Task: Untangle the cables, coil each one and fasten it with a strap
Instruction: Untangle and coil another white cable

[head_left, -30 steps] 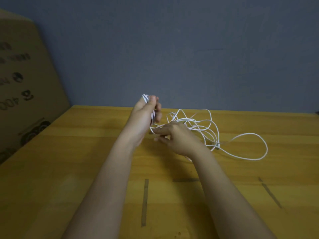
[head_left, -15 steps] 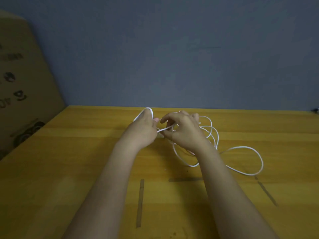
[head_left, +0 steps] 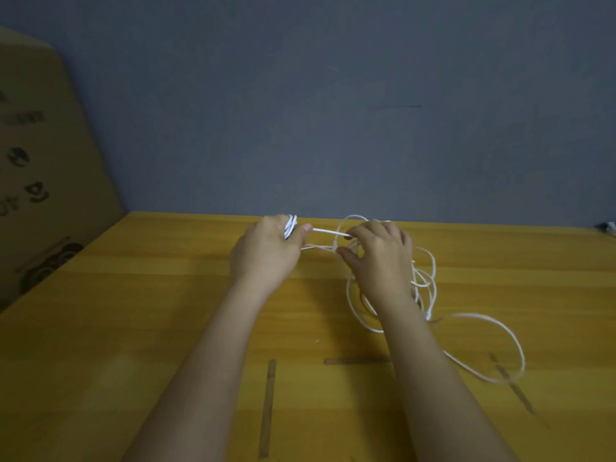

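Note:
A thin white cable [head_left: 430, 288] lies in a loose tangle on the yellow wooden table [head_left: 133, 311], with one big loop trailing to the right. My left hand [head_left: 266, 255] grips a small bundle of white cable turns [head_left: 290, 226] near the table's far edge. A short taut strand runs from it to my right hand [head_left: 376, 255], which pinches that strand between thumb and fingers. The right hand and forearm cover part of the tangle. No strap shows.
A cardboard box [head_left: 43, 168] with printed marks stands against the table's left side. A grey wall rises just behind the far edge. Dark tape strips [head_left: 268, 405] mark the near tabletop. A small dark object [head_left: 608, 226] sits at the far right edge.
My left hand came down from its raised position to table height. Both hands have moved apart, stretching a strand between them. The big loop has slid nearer to me.

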Tool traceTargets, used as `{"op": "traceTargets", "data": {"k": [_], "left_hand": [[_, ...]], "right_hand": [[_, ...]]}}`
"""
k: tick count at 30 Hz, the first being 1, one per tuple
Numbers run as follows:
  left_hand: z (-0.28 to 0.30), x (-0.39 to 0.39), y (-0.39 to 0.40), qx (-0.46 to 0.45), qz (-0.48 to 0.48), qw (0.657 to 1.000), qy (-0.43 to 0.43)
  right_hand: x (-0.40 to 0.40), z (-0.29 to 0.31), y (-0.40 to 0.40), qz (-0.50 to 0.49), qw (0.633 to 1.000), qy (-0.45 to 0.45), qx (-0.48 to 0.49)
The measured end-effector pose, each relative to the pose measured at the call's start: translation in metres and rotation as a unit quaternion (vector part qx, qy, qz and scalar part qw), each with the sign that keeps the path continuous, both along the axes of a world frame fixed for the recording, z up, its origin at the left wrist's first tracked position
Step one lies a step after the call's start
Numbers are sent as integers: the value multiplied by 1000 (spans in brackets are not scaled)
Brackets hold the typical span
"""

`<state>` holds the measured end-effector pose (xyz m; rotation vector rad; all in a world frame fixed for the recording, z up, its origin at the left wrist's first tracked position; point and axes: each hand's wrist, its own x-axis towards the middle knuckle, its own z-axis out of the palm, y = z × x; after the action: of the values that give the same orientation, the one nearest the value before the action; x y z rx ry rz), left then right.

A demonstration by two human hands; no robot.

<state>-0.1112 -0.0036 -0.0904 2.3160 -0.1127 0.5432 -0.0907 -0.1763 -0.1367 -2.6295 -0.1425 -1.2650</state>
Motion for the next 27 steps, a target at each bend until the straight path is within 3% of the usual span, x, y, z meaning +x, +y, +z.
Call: {"op": "traceTargets", "data": {"k": [4,7,12,17,21,24,27], "left_hand": [[5,1,8,-47,80,994,-56],[8,5,22,-89,111,986,-90],[9,4,20,-122,39,989,-69],[6,8,22,-143,-23,988,-60],[14,3,12,-282,-124,951,-9],[20,-10,2,-366,-190,911,25],[24,-24,-1,-409,-228,883,33]], "right_hand": [[-1,-4,-17,-100,995,3,24],[0,-10,-31,-110,990,55,62],[0,-2,-17,53,987,109,105],[-11,15,-6,156,955,72,242],[-25,29,5,194,925,9,328],[-33,23,11,204,931,-9,302],[-39,18,6,145,973,-65,169]]}}
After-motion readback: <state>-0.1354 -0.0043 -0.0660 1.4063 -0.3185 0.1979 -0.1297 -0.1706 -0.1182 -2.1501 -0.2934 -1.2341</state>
